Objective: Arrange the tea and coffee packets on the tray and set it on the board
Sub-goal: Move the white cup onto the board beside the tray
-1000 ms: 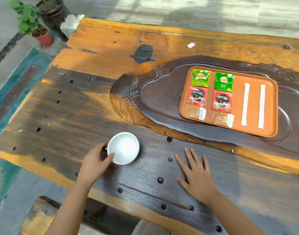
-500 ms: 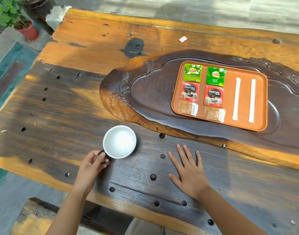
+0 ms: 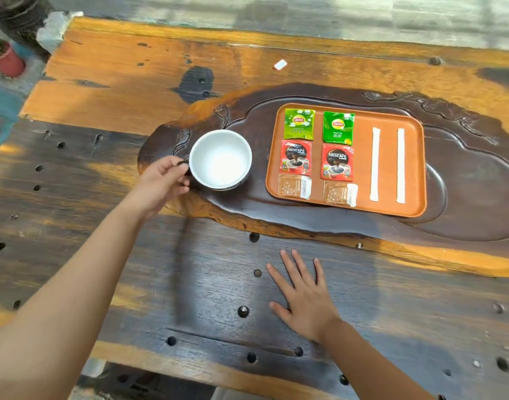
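An orange tray (image 3: pixel 414 168) lies on the dark carved wooden board (image 3: pixel 463 180). On the tray lie two green tea packets (image 3: pixel 299 124), two red coffee packets (image 3: pixel 296 157), two brown sachets (image 3: pixel 294 186) and two white sticks (image 3: pixel 374 164). My left hand (image 3: pixel 165 180) grips the handle of a white cup (image 3: pixel 220 159), which is over the board's left end, just left of the tray. Whether the cup touches the board I cannot tell. My right hand (image 3: pixel 303 295) lies flat on the table with fingers spread.
The board sits on a big wooden table (image 3: pixel 117 90) dotted with holes. A small white scrap (image 3: pixel 280 64) lies behind the board. A red plant pot (image 3: pixel 5 60) stands on the floor at the far left.
My left hand closed on the cup's handle and carried the cup from the near table up and right to the board's left end. My right hand stayed flat.
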Available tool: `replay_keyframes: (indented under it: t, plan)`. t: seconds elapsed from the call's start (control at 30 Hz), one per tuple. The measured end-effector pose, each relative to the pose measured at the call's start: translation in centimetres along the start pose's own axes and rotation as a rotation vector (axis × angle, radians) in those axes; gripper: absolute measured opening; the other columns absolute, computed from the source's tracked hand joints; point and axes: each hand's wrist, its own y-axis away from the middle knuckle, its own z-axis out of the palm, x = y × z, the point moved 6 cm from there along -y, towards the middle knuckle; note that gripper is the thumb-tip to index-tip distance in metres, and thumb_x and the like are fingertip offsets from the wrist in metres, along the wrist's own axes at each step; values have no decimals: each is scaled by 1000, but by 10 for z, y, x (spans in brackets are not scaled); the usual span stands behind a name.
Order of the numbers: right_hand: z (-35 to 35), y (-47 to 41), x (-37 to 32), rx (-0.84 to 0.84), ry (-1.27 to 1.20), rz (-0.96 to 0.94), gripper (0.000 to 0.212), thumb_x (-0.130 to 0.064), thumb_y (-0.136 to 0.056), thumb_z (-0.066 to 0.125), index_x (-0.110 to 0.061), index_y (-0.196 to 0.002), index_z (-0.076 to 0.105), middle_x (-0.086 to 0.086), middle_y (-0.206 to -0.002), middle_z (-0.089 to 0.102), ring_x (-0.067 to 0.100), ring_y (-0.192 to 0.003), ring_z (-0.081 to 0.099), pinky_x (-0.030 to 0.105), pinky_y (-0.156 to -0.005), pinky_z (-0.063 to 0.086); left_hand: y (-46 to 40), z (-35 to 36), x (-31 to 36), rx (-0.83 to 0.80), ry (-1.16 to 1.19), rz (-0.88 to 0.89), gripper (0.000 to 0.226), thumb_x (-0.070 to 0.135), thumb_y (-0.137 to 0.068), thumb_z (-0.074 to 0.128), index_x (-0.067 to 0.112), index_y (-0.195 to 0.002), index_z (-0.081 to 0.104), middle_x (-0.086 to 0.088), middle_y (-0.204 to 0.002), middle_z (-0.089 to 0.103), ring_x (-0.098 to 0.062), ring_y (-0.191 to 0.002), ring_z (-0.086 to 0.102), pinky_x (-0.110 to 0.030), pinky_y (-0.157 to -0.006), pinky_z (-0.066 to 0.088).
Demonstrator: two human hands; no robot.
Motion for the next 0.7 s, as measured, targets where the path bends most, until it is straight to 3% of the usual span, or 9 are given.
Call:
replay_keyframes:
  t: [0.3,0.6,0.7]
  plan:
    - [2,0,1,1,-25,8,67,-64,-89,14,-31,-147,15,7,-155,19,27,-142,11,57,-105,11,-50,15,5,-131,-36,-92,15,13,-93,49,18,-81,56,5,-59,52,-3,-62,56,-21,-69,55]
    - [0,1,1,1,-31,9,66,-64,-89,15,-31,-147,19,7,-154,21,27,-141,11,57,-105,11,-72,20,6,-144,-70,-107,17,15,-94,48,21,-78,52,10,-52,57,-2,-61,57,-18,-69,53]
    - [0,1,0,15,-34,1,67,-63,-89,25,-31,-147,18,6,-155,19,26,-142,10,57,-105,10,-75,18,4,-120,-82,-107,17,16,-95,47,21,-79,52,10,-55,58,-1,-61,59,-17,-69,52]
